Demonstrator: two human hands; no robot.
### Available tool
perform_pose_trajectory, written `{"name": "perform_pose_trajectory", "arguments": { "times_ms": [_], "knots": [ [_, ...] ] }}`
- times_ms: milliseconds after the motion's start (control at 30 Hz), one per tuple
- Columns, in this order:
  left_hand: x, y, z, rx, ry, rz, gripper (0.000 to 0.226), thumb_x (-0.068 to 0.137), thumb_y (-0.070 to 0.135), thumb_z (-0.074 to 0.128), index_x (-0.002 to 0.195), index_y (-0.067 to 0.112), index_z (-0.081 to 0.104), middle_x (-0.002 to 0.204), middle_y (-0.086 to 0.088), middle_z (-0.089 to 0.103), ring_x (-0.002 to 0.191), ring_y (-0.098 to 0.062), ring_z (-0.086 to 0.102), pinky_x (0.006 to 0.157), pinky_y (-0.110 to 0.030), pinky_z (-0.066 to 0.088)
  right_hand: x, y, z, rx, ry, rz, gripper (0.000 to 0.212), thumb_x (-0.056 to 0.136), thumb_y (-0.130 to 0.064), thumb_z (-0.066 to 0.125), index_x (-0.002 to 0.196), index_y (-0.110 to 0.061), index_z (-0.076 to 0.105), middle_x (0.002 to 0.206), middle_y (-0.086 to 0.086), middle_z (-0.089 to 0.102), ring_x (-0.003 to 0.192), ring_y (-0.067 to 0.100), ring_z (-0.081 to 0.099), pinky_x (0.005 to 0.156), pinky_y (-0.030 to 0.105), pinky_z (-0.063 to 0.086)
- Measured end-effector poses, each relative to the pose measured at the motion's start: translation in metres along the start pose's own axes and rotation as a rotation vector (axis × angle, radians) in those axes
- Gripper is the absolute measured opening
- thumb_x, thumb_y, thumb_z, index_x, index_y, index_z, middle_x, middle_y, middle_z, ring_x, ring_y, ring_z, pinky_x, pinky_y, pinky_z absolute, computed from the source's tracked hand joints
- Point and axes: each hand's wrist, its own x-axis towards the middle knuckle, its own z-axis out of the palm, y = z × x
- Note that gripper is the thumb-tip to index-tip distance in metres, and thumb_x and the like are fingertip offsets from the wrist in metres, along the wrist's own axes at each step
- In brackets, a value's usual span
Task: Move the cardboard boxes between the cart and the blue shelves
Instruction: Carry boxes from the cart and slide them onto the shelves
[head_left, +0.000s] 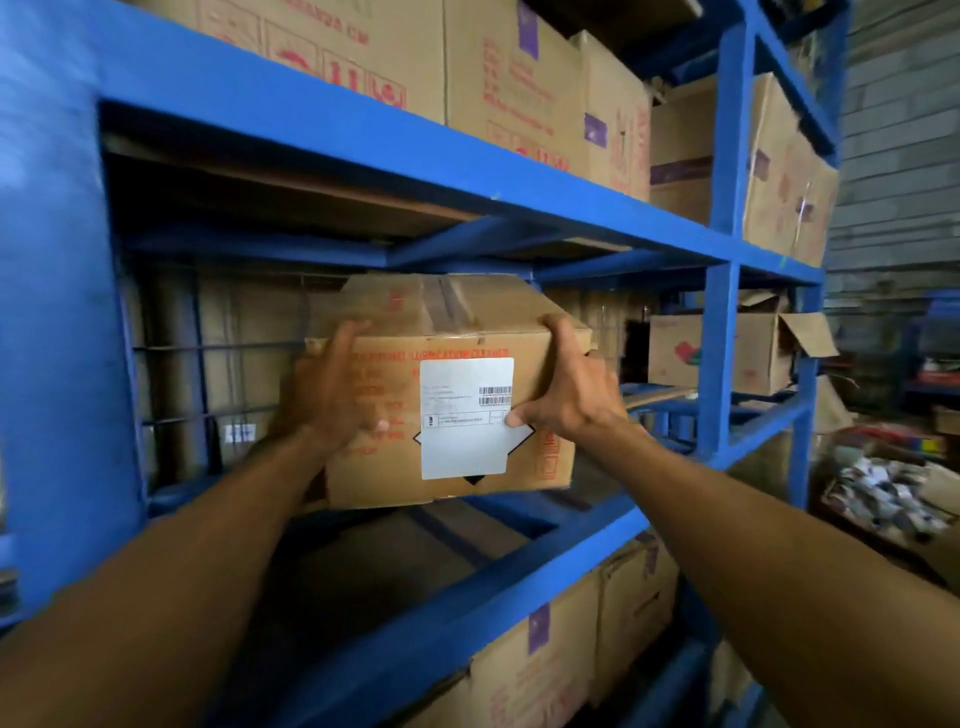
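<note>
A brown cardboard box (452, 384) with red print and a white barcode label hangs in the opening of the middle level of the blue shelves (467, 171). My left hand (332, 395) grips its left edge, fingers over the top corner. On the right top corner my right hand (571, 384) curls over the box, its thumb on the label. The box sits slightly above the shelf's front beam, tilted a little. The cart is not in view.
Large cardboard boxes (519, 88) fill the upper shelf; more boxes (571, 649) stand on the level below. An open-flapped box (727, 353) sits in the bay to the right. A blue upright (722, 260) divides the bays. A bin of scraps (883, 493) lies at far right.
</note>
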Motion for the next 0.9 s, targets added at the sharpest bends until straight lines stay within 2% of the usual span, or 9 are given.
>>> {"name": "perform_pose_trajectory", "arguments": {
  "times_ms": [100, 200, 367, 467, 533, 600, 733, 833, 900],
  "knots": [
    [0.011, -0.031, -0.007, 0.110, 0.040, 0.016, 0.102, 0.049, 0.016, 0.094, 0.132, 0.031, 0.037, 0.118, -0.014, 0.059, 0.101, -0.035, 0.061, 0.071, -0.035, 0.049, 0.019, -0.013, 0.038, 0.052, -0.044, -0.025, 0.114, 0.052, -0.036, 0.093, 0.135, -0.047, 0.016, 0.121, 0.018, 0.050, 0.108, 0.040, 0.054, 0.091, 0.050, 0.046],
    [0.019, -0.050, -0.001, 0.190, 0.037, 0.032, 0.098, 0.052, 0.015, 0.093, 0.130, 0.028, 0.035, 0.115, -0.015, 0.059, 0.097, -0.036, 0.062, 0.073, -0.043, 0.055, 0.036, -0.011, 0.067, 0.088, -0.084, -0.028, 0.113, 0.052, -0.034, 0.093, 0.135, -0.047, 0.016, 0.115, 0.015, 0.049, 0.107, 0.041, 0.053, 0.090, 0.051, 0.048],
    [0.033, -0.061, 0.025, 0.269, 0.009, -0.072, 0.107, 0.048, 0.026, 0.093, 0.131, 0.043, 0.029, 0.116, -0.018, 0.055, 0.096, -0.039, 0.061, 0.079, -0.048, 0.056, 0.069, 0.014, 0.101, 0.126, -0.143, -0.086, 0.117, 0.050, -0.030, 0.094, 0.136, -0.044, 0.016, 0.118, 0.015, 0.057, 0.109, 0.041, 0.056, 0.092, 0.053, 0.050],
    [0.042, -0.055, 0.053, 0.298, 0.029, -0.066, 0.096, 0.058, 0.022, 0.090, 0.132, 0.037, 0.031, 0.111, -0.010, 0.056, 0.093, -0.027, 0.058, 0.075, -0.037, 0.054, 0.093, 0.044, 0.111, 0.131, -0.188, -0.107, 0.117, 0.050, -0.031, 0.094, 0.139, -0.039, 0.018, 0.118, 0.014, 0.059, 0.110, 0.039, 0.055, 0.092, 0.048, 0.049],
    [0.047, -0.046, 0.079, 0.312, 0.036, -0.088, 0.087, 0.066, 0.018, 0.086, 0.133, 0.033, 0.033, 0.106, -0.004, 0.052, 0.087, -0.019, 0.051, 0.070, -0.027, 0.044, 0.110, 0.069, 0.113, 0.139, -0.203, -0.120, 0.118, 0.048, -0.032, 0.095, 0.138, -0.038, 0.019, 0.119, 0.013, 0.059, 0.109, 0.038, 0.056, 0.091, 0.048, 0.050],
    [0.053, -0.032, 0.106, 0.327, 0.034, -0.144, 0.091, 0.065, 0.021, 0.086, 0.133, 0.039, 0.029, 0.111, -0.007, 0.049, 0.091, -0.024, 0.051, 0.072, -0.030, 0.044, 0.128, 0.095, 0.113, 0.142, -0.214, -0.142, 0.119, 0.045, -0.034, 0.096, 0.136, -0.040, 0.019, 0.120, 0.013, 0.059, 0.109, 0.039, 0.057, 0.092, 0.050, 0.051],
    [0.066, 0.000, 0.162, 0.336, 0.024, -0.178, 0.103, 0.044, 0.030, 0.090, 0.127, 0.045, 0.031, 0.113, -0.011, 0.057, 0.099, -0.034, 0.059, 0.082, -0.047, 0.054, 0.169, 0.153, 0.104, 0.147, -0.288, -0.178, 0.121, 0.045, -0.035, 0.096, 0.137, -0.042, 0.018, 0.120, 0.012, 0.058, 0.111, 0.039, 0.056, 0.093, 0.049, 0.050],
    [0.073, 0.017, 0.195, 0.336, 0.051, -0.181, 0.088, 0.059, 0.024, 0.087, 0.127, 0.040, 0.035, 0.109, -0.007, 0.062, 0.098, -0.031, 0.061, 0.081, -0.041, 0.053, 0.198, 0.188, 0.104, 0.181, -0.329, -0.212, 0.122, 0.047, -0.034, 0.096, 0.141, -0.038, 0.019, 0.122, 0.009, 0.059, 0.112, 0.037, 0.056, 0.091, 0.046, 0.049],
    [0.078, 0.029, 0.212, 0.392, 0.063, -0.235, 0.080, 0.069, 0.019, 0.083, 0.128, 0.037, 0.033, 0.110, -0.011, 0.060, 0.099, -0.032, 0.061, 0.074, -0.033, 0.047, 0.212, 0.204, 0.109, 0.206, -0.343, -0.230, 0.124, 0.047, -0.035, 0.097, 0.143, -0.036, 0.019, 0.124, 0.009, 0.058, 0.113, 0.037, 0.056, 0.092, 0.046, 0.049]
  ]
}}
